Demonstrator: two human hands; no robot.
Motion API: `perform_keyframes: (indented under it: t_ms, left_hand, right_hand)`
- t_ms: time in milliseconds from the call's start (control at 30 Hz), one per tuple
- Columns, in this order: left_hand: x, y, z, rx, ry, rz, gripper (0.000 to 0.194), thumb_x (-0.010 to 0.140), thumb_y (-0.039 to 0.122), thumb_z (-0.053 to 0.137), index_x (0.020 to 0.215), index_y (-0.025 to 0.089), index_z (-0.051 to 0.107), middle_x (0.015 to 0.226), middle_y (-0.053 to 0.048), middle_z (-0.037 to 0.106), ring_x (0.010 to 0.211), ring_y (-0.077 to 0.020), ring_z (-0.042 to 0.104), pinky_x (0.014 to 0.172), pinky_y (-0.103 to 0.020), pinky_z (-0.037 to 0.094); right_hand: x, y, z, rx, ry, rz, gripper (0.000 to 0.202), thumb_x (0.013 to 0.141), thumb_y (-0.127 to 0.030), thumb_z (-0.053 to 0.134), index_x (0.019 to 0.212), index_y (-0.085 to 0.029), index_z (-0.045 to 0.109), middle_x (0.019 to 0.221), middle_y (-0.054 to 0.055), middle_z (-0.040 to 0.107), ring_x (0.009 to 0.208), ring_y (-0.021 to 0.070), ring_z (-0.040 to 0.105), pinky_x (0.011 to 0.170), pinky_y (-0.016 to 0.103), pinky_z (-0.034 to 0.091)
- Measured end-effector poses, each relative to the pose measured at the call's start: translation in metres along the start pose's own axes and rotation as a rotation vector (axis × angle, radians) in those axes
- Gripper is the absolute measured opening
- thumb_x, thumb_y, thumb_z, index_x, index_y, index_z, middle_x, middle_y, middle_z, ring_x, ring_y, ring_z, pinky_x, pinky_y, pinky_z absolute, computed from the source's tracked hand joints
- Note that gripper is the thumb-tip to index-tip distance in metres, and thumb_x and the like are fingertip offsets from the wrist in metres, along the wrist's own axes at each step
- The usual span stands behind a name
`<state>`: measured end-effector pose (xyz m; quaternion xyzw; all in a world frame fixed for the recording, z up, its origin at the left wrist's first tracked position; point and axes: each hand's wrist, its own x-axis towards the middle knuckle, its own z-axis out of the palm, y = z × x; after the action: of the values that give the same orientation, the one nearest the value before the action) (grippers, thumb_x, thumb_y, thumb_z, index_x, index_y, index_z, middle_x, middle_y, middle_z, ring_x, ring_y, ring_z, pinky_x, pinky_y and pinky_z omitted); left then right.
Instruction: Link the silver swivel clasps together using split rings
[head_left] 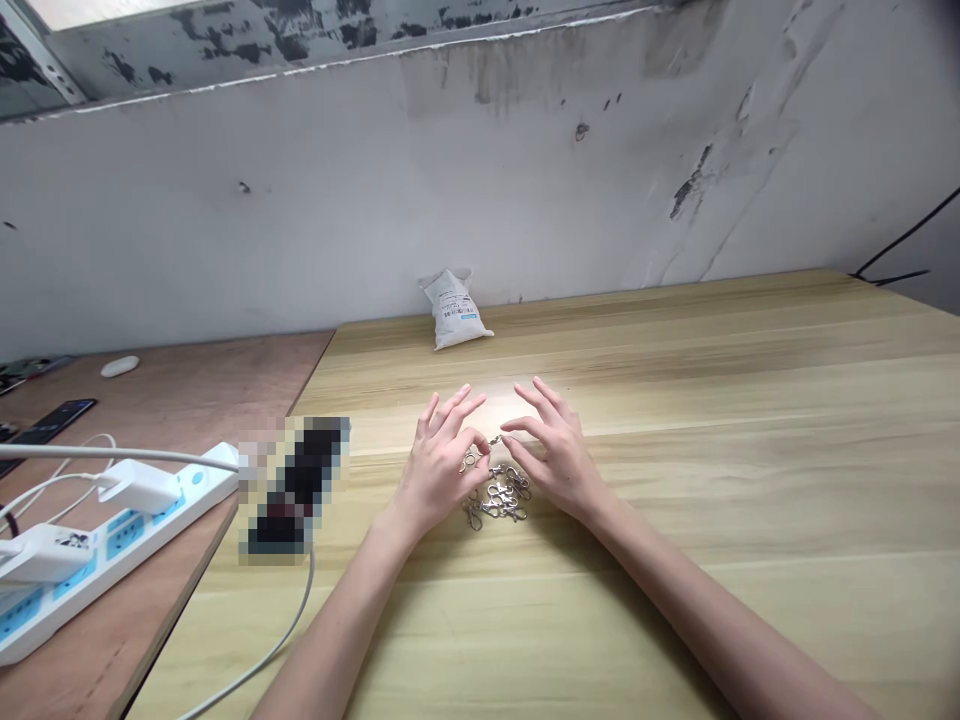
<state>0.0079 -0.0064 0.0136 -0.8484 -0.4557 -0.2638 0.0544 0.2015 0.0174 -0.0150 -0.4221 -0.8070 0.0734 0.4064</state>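
Several silver metal clasps [504, 497] lie in a small pile on the wooden table [675, 450]. Above the pile's left side, my left hand [444, 465] pinches a small metal clasp [494, 441] between thumb and index finger, its other fingers spread. My right hand [555, 450] is at the clasp's right end, thumb and index finger apart and the other fingers raised; whether its fingertips touch the metal is too small to tell. Small metal rings [470, 459] show beside my left thumb and index finger, partly hidden by the hand.
A white labelled packet [456, 312] stands near the wall. At left, a white power strip [127, 540] with plugged-in chargers lies on a brown surface [247, 370], near a dark phone [56, 422]. A blurred-out dark object [300, 485] and a white cable [300, 600] are left of my arms.
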Motion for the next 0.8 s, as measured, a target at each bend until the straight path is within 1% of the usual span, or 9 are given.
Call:
perform_keyframes:
  t_ms: [100,167,267,367,467,567,633,700,800]
  left_hand:
    - [0.001,0.000,-0.002,-0.016,0.007,0.007,0.009,0.087,0.018,0.057,0.081,0.020,0.062,0.140,-0.007,0.054,0.142,-0.0255,0.036,0.120,-0.054,0.022]
    - [0.001,0.001,-0.003,-0.040,0.014,-0.007,0.009,0.088,0.018,0.056,0.082,0.020,0.062,0.141,-0.006,0.054,0.143,-0.0249,0.034,0.120,-0.054,0.021]
    - [0.001,0.003,-0.004,-0.084,0.017,-0.042,0.008,0.087,0.017,0.058,0.082,0.020,0.062,0.142,-0.006,0.053,0.144,-0.0247,0.032,0.120,-0.055,0.018]
    - [0.002,0.006,-0.005,-0.118,0.015,-0.064,0.007,0.087,0.018,0.058,0.083,0.021,0.063,0.142,-0.006,0.052,0.144,-0.0247,0.032,0.120,-0.056,0.018]
    - [0.002,0.009,-0.005,-0.133,0.024,-0.076,0.006,0.088,0.020,0.059,0.084,0.021,0.063,0.141,-0.006,0.053,0.143,-0.0249,0.032,0.119,-0.056,0.020]
    - [0.003,0.012,-0.005,-0.137,0.041,-0.076,0.006,0.088,0.021,0.058,0.084,0.021,0.062,0.140,-0.006,0.054,0.142,-0.0251,0.034,0.118,-0.055,0.022]
    - [0.002,0.013,-0.005,-0.126,0.050,-0.078,0.006,0.088,0.020,0.058,0.084,0.021,0.062,0.140,-0.006,0.054,0.141,-0.0254,0.035,0.118,-0.054,0.023]
    - [0.002,0.013,-0.004,-0.107,0.057,-0.084,0.006,0.088,0.021,0.058,0.083,0.021,0.062,0.139,-0.006,0.055,0.140,-0.0259,0.037,0.117,-0.054,0.024]
    - [0.001,0.013,-0.003,-0.093,0.053,-0.086,0.007,0.089,0.021,0.058,0.083,0.021,0.062,0.139,-0.007,0.056,0.140,-0.0263,0.037,0.116,-0.054,0.025]
  right_hand:
    - [0.000,-0.002,-0.001,-0.002,-0.041,-0.022,0.016,0.090,-0.027,0.057,0.100,-0.022,0.068,0.145,0.012,0.048,0.147,0.0330,0.020,0.112,0.065,0.022]
    - [0.000,-0.005,-0.001,-0.008,-0.077,-0.043,0.018,0.090,-0.029,0.058,0.101,-0.021,0.068,0.149,0.012,0.043,0.148,0.0344,0.013,0.112,0.068,0.019]
    - [0.000,-0.009,0.001,-0.043,-0.110,-0.076,0.021,0.086,-0.033,0.064,0.102,-0.020,0.068,0.151,0.014,0.039,0.148,0.0378,0.010,0.110,0.072,0.017]
    - [-0.001,-0.013,0.003,-0.101,-0.080,-0.100,0.021,0.085,-0.032,0.066,0.101,-0.019,0.069,0.150,0.016,0.042,0.147,0.0392,0.011,0.110,0.074,0.014]
    - [-0.001,-0.017,0.004,-0.132,-0.038,-0.106,0.014,0.090,-0.026,0.060,0.095,-0.020,0.071,0.145,0.014,0.048,0.147,0.0390,0.012,0.109,0.074,0.016]
    - [-0.002,-0.019,0.004,-0.131,-0.034,-0.109,0.018,0.092,-0.023,0.055,0.087,-0.020,0.071,0.139,0.012,0.054,0.146,0.0391,0.018,0.108,0.074,0.020]
    - [-0.002,-0.019,0.004,-0.130,-0.038,-0.118,0.019,0.093,-0.021,0.053,0.086,-0.021,0.071,0.136,0.011,0.057,0.145,0.0380,0.022,0.108,0.073,0.021]
    - [-0.002,-0.017,0.005,-0.129,-0.043,-0.141,0.019,0.093,-0.020,0.052,0.088,-0.022,0.071,0.132,0.010,0.059,0.143,0.0359,0.028,0.109,0.070,0.023]
    - [-0.002,-0.014,0.006,-0.141,-0.061,-0.178,0.021,0.094,-0.020,0.052,0.100,-0.024,0.071,0.129,0.011,0.060,0.139,0.0333,0.035,0.110,0.066,0.026]
